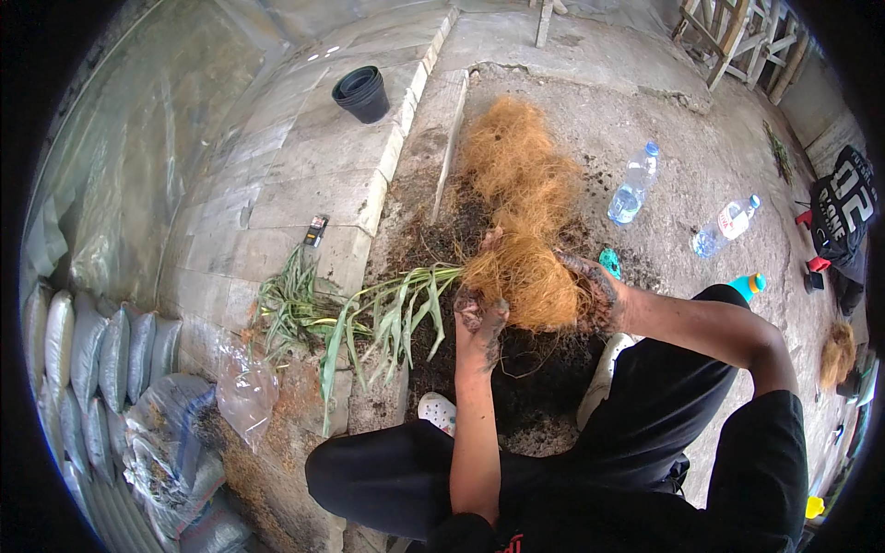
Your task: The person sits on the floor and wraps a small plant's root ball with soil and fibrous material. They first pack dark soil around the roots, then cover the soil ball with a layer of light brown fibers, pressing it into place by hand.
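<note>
A bundle of brown coconut fibre (529, 283) is held between my two soil-covered hands, above dark soil on the floor. My left hand (480, 321) grips its left side, near the stems of a long-leaved green plant (418, 294) that stick out to the left. Against the right side of the bundle, my right hand (598, 294) presses with its fingers partly hidden by fibre. A heap of loose fibre (508, 138) lies just beyond the bundle. More cut-looking green plants (297, 304) rest on the ledge at the left.
Nested black pots (361, 95) and a small dark packet (316, 231) sit on the paved ledge. Two plastic bottles (632, 183) (726, 227) lie at the right, near a teal bottle (748, 285). Filled bags (86, 339) and a clear plastic bag (247, 394) are at the left.
</note>
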The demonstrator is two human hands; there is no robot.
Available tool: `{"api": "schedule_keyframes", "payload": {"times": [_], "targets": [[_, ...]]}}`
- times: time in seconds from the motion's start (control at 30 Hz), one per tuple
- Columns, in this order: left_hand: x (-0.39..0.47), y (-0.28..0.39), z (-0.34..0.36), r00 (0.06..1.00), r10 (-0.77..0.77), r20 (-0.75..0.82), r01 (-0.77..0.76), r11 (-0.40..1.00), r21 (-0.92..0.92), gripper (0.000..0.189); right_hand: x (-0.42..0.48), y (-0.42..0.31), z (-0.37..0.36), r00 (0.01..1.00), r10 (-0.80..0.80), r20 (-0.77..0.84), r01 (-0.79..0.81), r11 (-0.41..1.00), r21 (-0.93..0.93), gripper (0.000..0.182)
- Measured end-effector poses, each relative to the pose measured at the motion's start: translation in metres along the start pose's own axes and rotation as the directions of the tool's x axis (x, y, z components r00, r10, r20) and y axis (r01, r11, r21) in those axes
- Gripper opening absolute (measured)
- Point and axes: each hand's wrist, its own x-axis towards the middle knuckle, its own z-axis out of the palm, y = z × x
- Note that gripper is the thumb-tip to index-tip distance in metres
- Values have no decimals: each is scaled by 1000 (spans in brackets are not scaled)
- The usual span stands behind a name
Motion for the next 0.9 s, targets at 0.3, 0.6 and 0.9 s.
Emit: {"api": "schedule_keyframes", "payload": {"times": [0.3,0.6,0.9], "targets": [[23,0,-11,949,225,219,-119,902,-415,84,-8,0,10,998,-60,30,61,998,-25,55],[26,1,-3,911,333,245,-373,917,143,122,20,15,-33,977,87,195,-134,961,242,62],[13,-21,-7,947,101,306,-62,989,-135,75,31,40,-60,772,306,558,-350,936,-29,87]]}}
